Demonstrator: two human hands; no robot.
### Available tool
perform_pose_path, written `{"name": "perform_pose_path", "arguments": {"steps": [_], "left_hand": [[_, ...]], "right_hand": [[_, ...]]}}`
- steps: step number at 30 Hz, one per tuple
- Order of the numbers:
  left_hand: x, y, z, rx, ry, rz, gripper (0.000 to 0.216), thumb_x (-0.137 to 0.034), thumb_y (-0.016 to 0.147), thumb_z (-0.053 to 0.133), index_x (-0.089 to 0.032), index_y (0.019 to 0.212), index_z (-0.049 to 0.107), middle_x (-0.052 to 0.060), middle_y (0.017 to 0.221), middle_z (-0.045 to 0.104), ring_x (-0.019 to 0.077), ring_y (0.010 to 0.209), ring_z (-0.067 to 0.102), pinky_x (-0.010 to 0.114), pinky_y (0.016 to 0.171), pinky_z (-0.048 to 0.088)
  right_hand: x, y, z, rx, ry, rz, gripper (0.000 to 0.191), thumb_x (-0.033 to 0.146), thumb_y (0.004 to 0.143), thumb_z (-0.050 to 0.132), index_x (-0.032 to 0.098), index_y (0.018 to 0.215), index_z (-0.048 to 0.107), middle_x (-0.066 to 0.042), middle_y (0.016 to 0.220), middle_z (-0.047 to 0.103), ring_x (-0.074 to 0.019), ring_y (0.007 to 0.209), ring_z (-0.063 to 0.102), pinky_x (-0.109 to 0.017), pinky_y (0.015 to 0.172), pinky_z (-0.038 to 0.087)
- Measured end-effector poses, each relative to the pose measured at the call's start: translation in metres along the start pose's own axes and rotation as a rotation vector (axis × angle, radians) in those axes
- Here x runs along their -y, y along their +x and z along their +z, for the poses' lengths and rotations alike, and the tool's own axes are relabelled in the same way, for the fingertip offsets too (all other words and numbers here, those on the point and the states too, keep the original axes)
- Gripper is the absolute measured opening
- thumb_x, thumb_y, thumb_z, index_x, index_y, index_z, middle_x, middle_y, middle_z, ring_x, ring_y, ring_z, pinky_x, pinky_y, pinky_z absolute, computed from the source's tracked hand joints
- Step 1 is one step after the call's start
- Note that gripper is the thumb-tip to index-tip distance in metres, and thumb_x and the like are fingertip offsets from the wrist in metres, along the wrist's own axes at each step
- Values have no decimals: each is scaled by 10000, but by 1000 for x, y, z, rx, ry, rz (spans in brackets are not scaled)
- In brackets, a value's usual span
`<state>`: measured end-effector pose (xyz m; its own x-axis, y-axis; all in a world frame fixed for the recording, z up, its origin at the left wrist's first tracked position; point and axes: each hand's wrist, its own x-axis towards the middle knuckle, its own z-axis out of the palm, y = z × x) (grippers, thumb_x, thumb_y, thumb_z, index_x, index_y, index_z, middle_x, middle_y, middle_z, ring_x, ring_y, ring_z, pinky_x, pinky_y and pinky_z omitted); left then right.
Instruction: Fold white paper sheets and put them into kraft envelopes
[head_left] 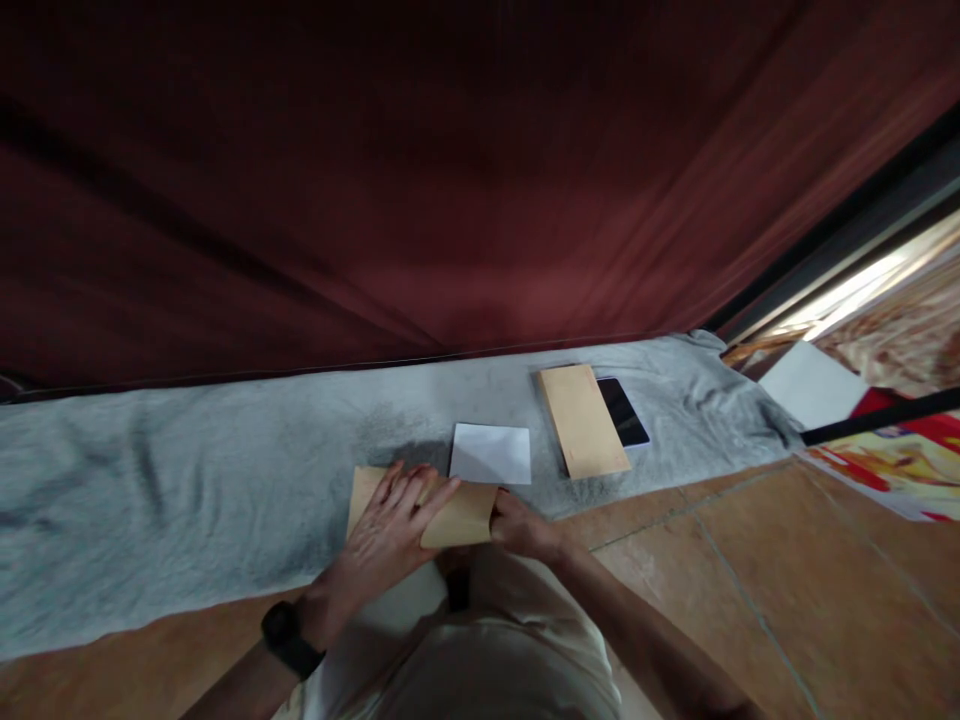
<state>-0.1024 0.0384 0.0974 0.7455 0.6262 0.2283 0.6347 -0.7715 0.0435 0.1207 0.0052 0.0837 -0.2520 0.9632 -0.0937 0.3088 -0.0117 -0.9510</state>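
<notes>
A tan paper envelope (465, 515) lies across the front edge of the grey cloth, close to my lap. My left hand (394, 520) rests flat on top of its left half with the fingers stretched out. At the envelope's right end, my right hand (517, 522) has its fingers curled at the edge, and some fingertips are hidden there. That end bulges up a little. Just beyond the envelope lies a white folded paper (491, 453), apart from both hands.
A stack of tan envelopes (585, 420) sits to the right, partly over a dark-screened phone or tablet (624, 412). Grey cloth (225, 470) covers the long surface before a dark red curtain (480, 250). At far right are a white sheet (814, 385) and a colourful printed bag (900, 465).
</notes>
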Motion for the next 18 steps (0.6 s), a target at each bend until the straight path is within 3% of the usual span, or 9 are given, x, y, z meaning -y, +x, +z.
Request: {"name": "perform_pose_path", "arguments": {"steps": [3,6,10,14,18], "left_hand": [[8,2,3,7,13,-28,817,-271,780,713,-223,1531,395,157,1351,592,322,1262,559,527,1178,338],[19,3,5,11,27,-83,877,-247,764,699,-194,1556,324,160,1323,593,336,1234,564,537,1162,348],[36,1,10,20,-2,-211,949,-325,793,690,-162,1589,201,163,1257,607,344,1180,583,515,1103,411],[41,-1,16,24,-22,-277,1005,-374,781,698,-174,1598,147,164,1270,597,361,1190,574,508,1065,441],[39,1,14,3,-5,-267,993,-378,781,693,-156,1587,158,167,1228,607,365,1180,581,520,1057,443]], "right_hand": [[-10,5,-8,53,93,-7,310,112,883,504,217,1096,704,-12,976,731,-191,972,680,-319,914,541],[-17,3,-17,-100,100,14,328,198,910,489,216,1187,665,-23,1057,721,-175,988,671,-307,915,533],[-31,-4,-33,-334,48,101,416,329,939,500,184,1318,590,-56,983,718,-175,868,682,-319,842,563],[-51,-11,-46,-569,-352,99,422,338,970,453,132,1322,561,-169,1192,653,-236,973,680,-392,883,570],[-61,-8,-46,-615,-750,172,478,375,982,522,73,1352,505,-236,1243,617,-318,1151,629,-454,992,520]]}}
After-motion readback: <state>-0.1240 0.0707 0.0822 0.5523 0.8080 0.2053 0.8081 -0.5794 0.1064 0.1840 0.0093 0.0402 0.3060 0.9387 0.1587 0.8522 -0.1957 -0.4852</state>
